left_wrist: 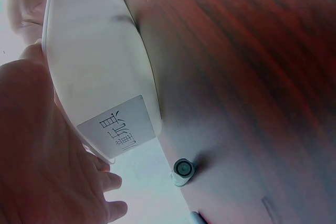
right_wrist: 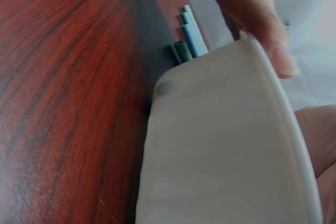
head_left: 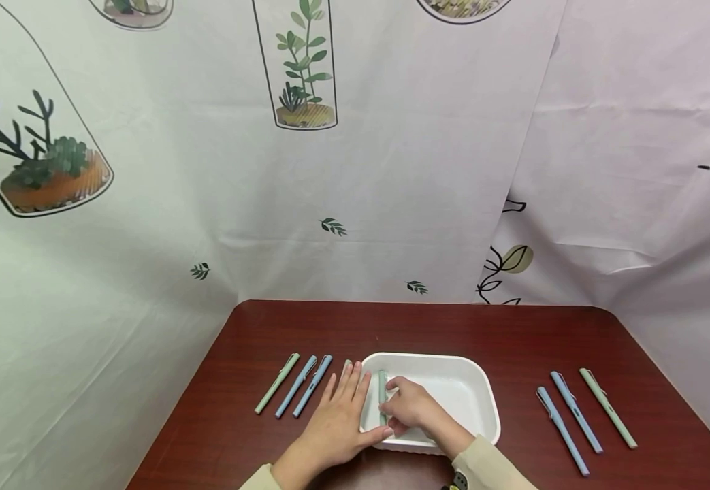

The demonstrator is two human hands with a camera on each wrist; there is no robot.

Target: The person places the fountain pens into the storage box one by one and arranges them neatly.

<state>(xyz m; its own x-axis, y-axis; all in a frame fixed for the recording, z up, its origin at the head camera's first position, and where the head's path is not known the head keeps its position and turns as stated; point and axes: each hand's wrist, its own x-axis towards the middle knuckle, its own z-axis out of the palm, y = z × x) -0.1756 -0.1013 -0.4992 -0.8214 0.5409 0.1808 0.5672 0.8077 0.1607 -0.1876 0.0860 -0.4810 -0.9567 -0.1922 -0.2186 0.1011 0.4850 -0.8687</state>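
A white plastic tray (head_left: pixel 491 412) stands near the front of the table. My left hand (head_left: pixel 337 423) lies across its left rim with the fingers stretched out and the thumb along the front edge. Inside the tray, my right hand (head_left: pixel 414 406) pinches a pale green pen (head_left: pixel 382 382) that lies lengthwise by the left wall. Past my left fingers shows the end of another green pen (head_left: pixel 348 363), mostly hidden by the hand. In the left wrist view the tray's side (left_wrist: pixel 100 51) bears a label, and a round pen end (left_wrist: pixel 184 168) stands out beside it.
Left of the tray lie a green pen (head_left: pixel 277 384) and two blue pens (head_left: pixel 296 386) (head_left: pixel 313 386). On the right are two blue pens (head_left: pixel 563 431) (head_left: pixel 576 412) and a green pen (head_left: pixel 608 408). Behind the brown table (head_left: pixel 428 327) hangs a printed white cloth (head_left: pixel 416 170).
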